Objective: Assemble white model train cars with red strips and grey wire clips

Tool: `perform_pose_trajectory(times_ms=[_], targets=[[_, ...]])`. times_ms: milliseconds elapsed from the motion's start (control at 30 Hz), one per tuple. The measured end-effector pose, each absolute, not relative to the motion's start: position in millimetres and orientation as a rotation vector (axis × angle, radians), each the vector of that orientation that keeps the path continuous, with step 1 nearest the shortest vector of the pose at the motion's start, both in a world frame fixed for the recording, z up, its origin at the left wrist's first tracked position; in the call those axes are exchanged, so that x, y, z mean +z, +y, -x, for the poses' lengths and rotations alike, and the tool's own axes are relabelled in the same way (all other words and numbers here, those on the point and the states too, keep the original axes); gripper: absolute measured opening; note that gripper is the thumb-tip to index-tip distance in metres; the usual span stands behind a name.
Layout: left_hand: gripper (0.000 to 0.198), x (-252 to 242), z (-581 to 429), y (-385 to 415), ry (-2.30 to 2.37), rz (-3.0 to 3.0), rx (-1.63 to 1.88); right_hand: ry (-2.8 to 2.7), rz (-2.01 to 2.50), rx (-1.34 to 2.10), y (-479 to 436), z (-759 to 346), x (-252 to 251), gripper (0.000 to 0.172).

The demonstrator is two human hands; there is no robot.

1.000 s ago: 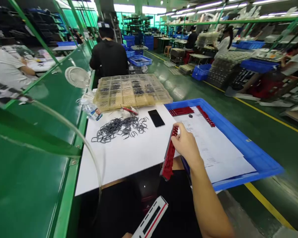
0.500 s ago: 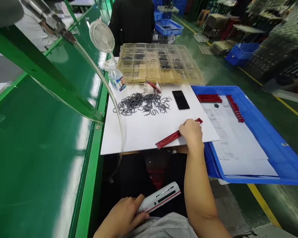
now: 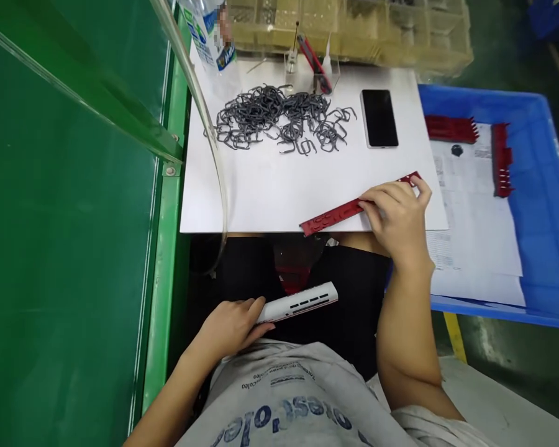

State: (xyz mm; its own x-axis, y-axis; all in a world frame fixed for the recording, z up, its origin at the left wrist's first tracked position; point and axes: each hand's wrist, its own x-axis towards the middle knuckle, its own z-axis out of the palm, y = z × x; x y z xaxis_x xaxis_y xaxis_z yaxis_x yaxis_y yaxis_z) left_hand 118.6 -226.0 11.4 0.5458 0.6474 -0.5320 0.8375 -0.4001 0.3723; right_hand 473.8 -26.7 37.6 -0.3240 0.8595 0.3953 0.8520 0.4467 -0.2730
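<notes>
Low over my lap, my left hand [image 3: 235, 323] is closed around one end of a white slotted shell [image 3: 302, 302] that looks like a model train car body, with a thin red stripe along its lower edge. My right hand [image 3: 398, 217] grips a long, narrow red plastic strip [image 3: 333, 217] with cut-outs, lying slantwise over the front right of the white tabletop [image 3: 261, 198]; its near end reaches the table edge. Part of the strip is hidden under my fingers. Behind it lies a pile of dark grey bent clips [image 3: 261, 115].
A phone [image 3: 379, 118] lies right of the clips. A bottle [image 3: 209, 34], a small clear holder with a red cutter [image 3: 314, 62] and a divided yellowish tray [image 3: 354, 31] stand behind. On the right, a blue crate [image 3: 545, 248] holds papers and red parts. A clear hose [image 3: 217, 155] hangs left.
My view has tipped downward. The fingers of my right hand have shifted from a closed grasp to a more spread hold on the red strip. The white shell has rolled slightly in my left hand.
</notes>
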Motion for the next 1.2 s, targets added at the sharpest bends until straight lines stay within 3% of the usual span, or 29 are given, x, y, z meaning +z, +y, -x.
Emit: perform_pose_trajectory(times_ms=[333,533,667,700,867,1200], targets=[[0.039,48,-110,-212,1.329,-2.66,-0.03,-2.304,1.236,0.221,-12,-434,48,0.014],[0.043,103,-124,-137,1.217,-3.054,0.172,-1.907,1.277,0.535,-6,-534,48,0.039],[0.053,117,-160,-71,1.322,-3.112,0.123,-1.885,1.317,0.794,-13,-572,33,0.079],[0.053,116,-171,-57,1.367,-3.086,0.067,-1.886,1.348,0.79,-14,-573,30,0.083],[0.047,103,-211,-19,1.451,-2.999,-0.164,-1.861,1.43,0.712,-15,-567,24,0.057],[0.053,85,-211,-12,1.345,-3.024,-0.032,-1.764,1.415,0.813,-13,-572,26,0.05]])
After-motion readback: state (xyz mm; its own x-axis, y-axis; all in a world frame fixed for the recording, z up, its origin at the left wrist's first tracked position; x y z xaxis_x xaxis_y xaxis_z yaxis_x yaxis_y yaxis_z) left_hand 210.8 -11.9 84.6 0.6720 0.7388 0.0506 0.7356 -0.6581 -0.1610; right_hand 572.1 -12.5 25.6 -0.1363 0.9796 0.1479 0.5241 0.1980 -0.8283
